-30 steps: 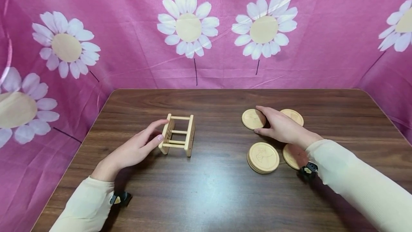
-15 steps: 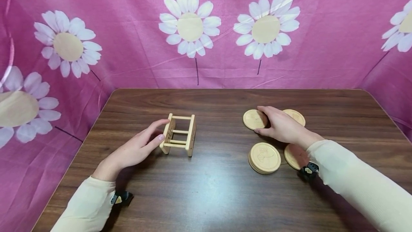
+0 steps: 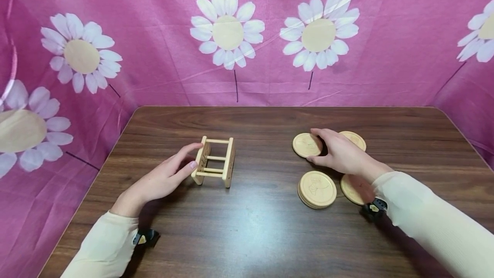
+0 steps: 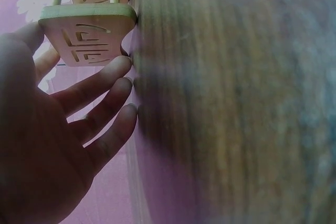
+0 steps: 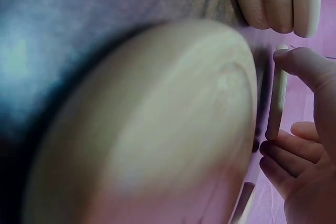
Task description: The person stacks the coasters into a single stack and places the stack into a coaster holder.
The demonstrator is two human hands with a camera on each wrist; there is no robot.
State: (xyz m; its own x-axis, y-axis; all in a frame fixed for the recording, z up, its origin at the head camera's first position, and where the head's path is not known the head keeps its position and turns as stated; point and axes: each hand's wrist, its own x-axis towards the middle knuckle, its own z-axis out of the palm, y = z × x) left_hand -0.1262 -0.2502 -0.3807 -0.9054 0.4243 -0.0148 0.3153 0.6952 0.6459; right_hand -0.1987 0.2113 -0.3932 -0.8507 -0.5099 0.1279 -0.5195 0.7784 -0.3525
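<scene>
The right hand (image 3: pixel 341 151) had just drawn a wooden disc (image 3: pixel 307 145) a trifle towards the near edge of the tabletop (image 3: pixel 262 235), so the handling seemed to centre on that one piece. Its thumb and fingers were parted to roughly the disc's width and gripped it at the rim; whether it was lifted or merely slid was hard to tell, even in the right wrist view. The disc was right of the middle, closer to the far edge than to the near one. The left hand (image 3: pixel 166 179) had not shifted: forefinger and thumb touched the outer left side of the small rack (image 3: pixel 217 158), the other fingers loosely stretched and holding nothing, which looked like steadying. The rack stood upright in the left half of the tabletop. On the near side of the held disc sat a stack of discs (image 3: pixel 317 185), with a single disc (image 3: pixel 352 187) just to its right, and a farther disc (image 3: pixel 356 139) showed beyond the right hand, partly covered by it. The tabletop was dark, wood-grained, rounded at its far corners, with a pale glare in its near half. Pink cloth (image 3: pixel 162 55) with big white flowers (image 3: pixel 227 32) rose behind it and along both sides
</scene>
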